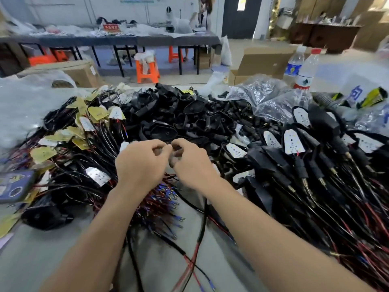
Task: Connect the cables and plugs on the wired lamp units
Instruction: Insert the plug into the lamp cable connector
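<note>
Straight down from the right grip (189, 163), a black cable (203, 220); left grip (143, 163) alongside

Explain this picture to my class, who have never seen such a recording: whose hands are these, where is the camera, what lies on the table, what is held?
No machine here: a person works bare-handed, filmed by one camera worn on the head, looking down. The left hand and right hand meet fingertip to fingertip over the table, apparently pinching something small, too blurred to name. A black cable trails below the right hand. Around lie wired lamp boards, black housings and assembled units.
</note>
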The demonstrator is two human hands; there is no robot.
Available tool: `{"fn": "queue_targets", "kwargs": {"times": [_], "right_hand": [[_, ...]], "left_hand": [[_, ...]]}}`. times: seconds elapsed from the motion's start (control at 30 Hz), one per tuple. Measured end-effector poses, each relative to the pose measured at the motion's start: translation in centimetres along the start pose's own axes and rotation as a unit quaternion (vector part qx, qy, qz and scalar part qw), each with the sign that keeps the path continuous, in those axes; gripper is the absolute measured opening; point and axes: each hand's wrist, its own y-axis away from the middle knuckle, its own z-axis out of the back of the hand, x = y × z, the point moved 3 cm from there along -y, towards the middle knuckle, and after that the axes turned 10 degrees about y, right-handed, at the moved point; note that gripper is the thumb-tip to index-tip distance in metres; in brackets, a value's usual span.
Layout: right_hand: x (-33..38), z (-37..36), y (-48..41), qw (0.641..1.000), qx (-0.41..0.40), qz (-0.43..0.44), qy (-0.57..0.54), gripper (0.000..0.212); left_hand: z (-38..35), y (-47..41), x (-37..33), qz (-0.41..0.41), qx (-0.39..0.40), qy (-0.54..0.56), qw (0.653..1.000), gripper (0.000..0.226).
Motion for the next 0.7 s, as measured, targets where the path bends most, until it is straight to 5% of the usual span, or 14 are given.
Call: {"fn": "queue_targets", "kwargs": {"times": [0.17, 0.33, 0.53, 0.7], "right_hand": [[1.3, -4.1, -0.7, 0.986, 0.115, 0.034, 0.116, 0.033], [0.4, -4.3, 0.2, 0.993, 0.061, 0.052, 0.089, 0.032], [-1.5, -2.3, 0.8, 0.999, -0.032, 0.019, 0.013, 0.006], [-1.8, -0.5, 1.4, 0.984, -0.127, 0.001, -0.125, 0.017]], "left_hand": [[-0.3, -0.1, 2.9, -0.005, 0.08, -0.036, 0.996, 0.019], [-1.0, 0.2, 3.8, -0.018, 0.047, -0.031, 0.998, 0.041], [-1.0, 0.4, 3.9, -0.042, 0.006, -0.017, 0.999, 0.025], [-0.2, 1.1, 3.9, -0.05, -0.007, 0.065, 0.997, 0.032]]}}
